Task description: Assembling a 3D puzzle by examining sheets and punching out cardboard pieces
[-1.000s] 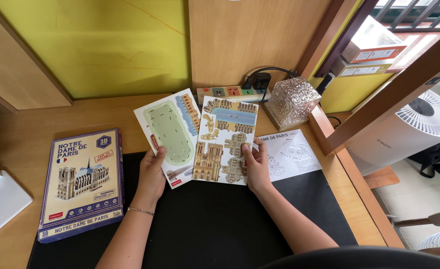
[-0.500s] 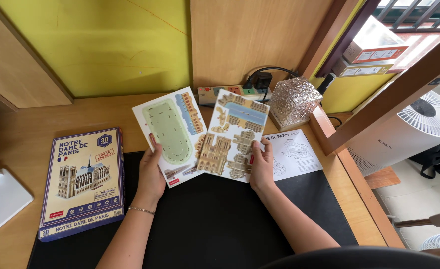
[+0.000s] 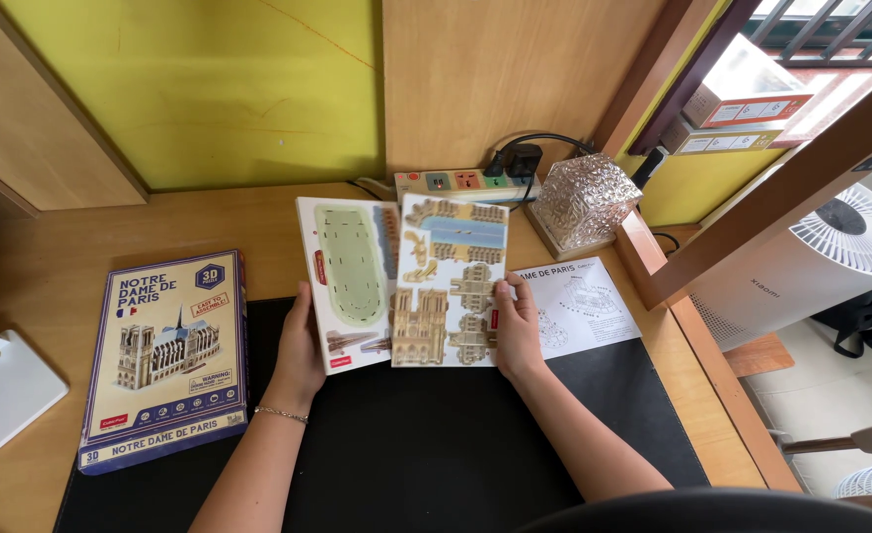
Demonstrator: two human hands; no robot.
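My left hand (image 3: pixel 303 350) grips the lower left edge of a white puzzle sheet (image 3: pixel 345 281) printed with a green oval. My right hand (image 3: pixel 517 331) holds the right edge of a second sheet (image 3: pixel 451 281) of tan pre-cut building pieces, which overlaps the first sheet's right side. Both sheets rest at the far edge of a black desk mat (image 3: pixel 416 454). A folded instruction leaflet (image 3: pixel 579 306) lies just right of my right hand.
A blue puzzle box (image 3: pixel 164 355) lies flat at the left, partly on the mat. A white stand (image 3: pixel 6 385) sits at the far left. A power strip (image 3: pixel 460 183) and a crystal-like lamp (image 3: pixel 584 202) stand behind the sheets. A white fan (image 3: pixel 811 257) is beyond the desk's right edge.
Both sheets have been straightened from a tilted, fanned spread to nearly upright and side by side. My hands shifted slightly with them.
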